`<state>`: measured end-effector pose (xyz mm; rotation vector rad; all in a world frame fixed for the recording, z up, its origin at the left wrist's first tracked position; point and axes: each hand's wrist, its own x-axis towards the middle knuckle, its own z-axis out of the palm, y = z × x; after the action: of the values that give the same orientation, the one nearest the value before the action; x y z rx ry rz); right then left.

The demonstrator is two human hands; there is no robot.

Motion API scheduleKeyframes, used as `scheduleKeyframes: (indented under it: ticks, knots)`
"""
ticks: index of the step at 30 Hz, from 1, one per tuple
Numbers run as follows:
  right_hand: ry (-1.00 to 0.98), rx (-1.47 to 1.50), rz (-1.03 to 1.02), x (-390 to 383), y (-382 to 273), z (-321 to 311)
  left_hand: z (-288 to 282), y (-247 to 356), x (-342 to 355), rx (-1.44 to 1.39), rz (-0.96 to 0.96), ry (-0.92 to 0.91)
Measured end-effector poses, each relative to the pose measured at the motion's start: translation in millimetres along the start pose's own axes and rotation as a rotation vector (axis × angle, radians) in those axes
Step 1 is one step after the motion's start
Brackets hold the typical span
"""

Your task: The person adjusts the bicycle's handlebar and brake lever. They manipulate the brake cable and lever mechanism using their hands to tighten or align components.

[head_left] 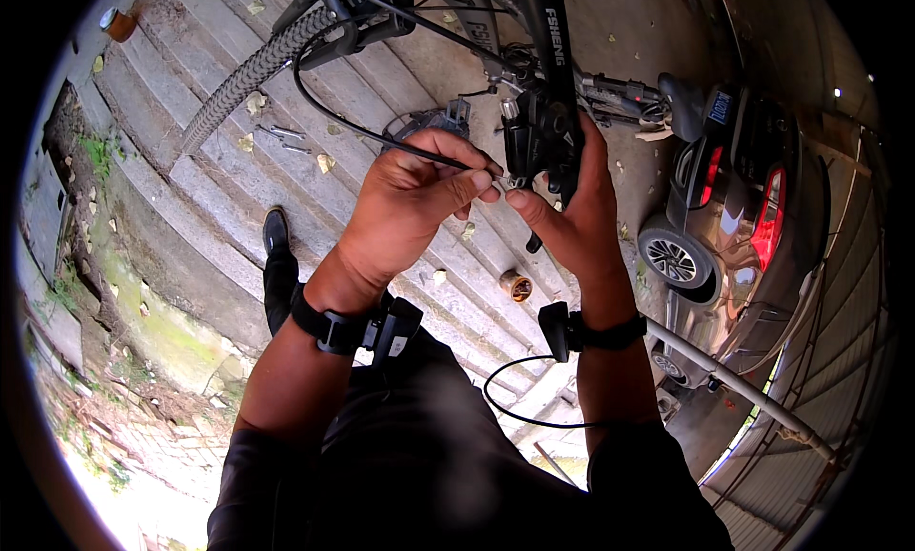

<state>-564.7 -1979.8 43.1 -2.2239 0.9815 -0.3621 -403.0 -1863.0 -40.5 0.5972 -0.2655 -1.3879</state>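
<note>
A bicycle's black handlebar [553,51] runs down from the top, with a black shifter [530,139] clamped on it. My left hand [410,193] pinches a black cable [357,130] between thumb and fingers, close to the shifter's lower edge. From there the cable loops up and left toward the front of the bicycle. My right hand [581,208] wraps the handlebar end from the right, its thumb against the underside of the shifter. A black lever tip [534,242] sticks out below. The exact spot where cable and shifter meet is too small to make out.
The front tyre [243,79] is at upper left, the saddle [681,108] at right. Small metal tools [284,138] and dry leaves lie on the ridged concrete. An open can [516,286] stands below my hands, another can [117,24] far left. A car [729,217] is parked right.
</note>
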Motion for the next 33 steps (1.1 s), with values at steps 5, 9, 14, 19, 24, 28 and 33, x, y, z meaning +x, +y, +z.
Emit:
scheduleKeyframes:
  ticks: [5, 9, 14, 19, 24, 28, 33]
  knots:
    - [-0.002, 0.011, 0.001, -0.7, 3.1, 0.7, 6.5, 6.4, 5.6, 0.061, 0.019, 0.037]
    - [0.004, 0.008, 0.007, -0.4, 2.7, 1.2, 10.0, 5.8, -0.2, 0.059, 0.062, 0.065]
    - [-0.008, 0.018, 0.015, -1.7, 4.8, -0.1, 15.8, 6.8, -10.6, 0.173, 0.101, 0.084]
    - [-0.009, -0.014, 0.023, -4.8, 4.7, -1.2, 14.3, -2.6, -13.1, 0.151, 0.115, 0.076]
    - [-0.016, 0.016, 0.027, -5.3, 2.8, -1.3, 12.4, -6.0, -11.3, 0.145, 0.14, 0.065]
    - [-0.04, 0.011, 0.03, -5.4, 3.3, -1.9, 14.7, 0.0, -13.0, 0.116, 0.066, 0.106]
    - [-0.087, -0.031, 0.092, -4.8, -0.6, -2.9, 18.6, 1.1, -16.4, 0.148, 0.105, 0.173]
